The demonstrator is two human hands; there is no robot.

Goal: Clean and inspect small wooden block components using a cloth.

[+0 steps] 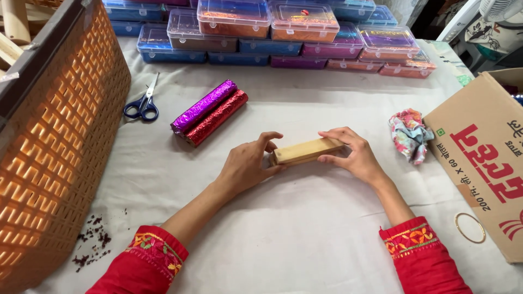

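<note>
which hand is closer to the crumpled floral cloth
Right. The right hand, gripping one end of the wooden block, lies just left of the crumpled floral cloth. The left hand holds the block's other end, farther from it.

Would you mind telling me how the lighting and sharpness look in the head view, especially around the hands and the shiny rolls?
Head view: soft, even light; both hands, left and right, and the wooden block are sharp with faint shadows; the foil rolls glint; the orange basket glows with light coming through its weave.
</note>
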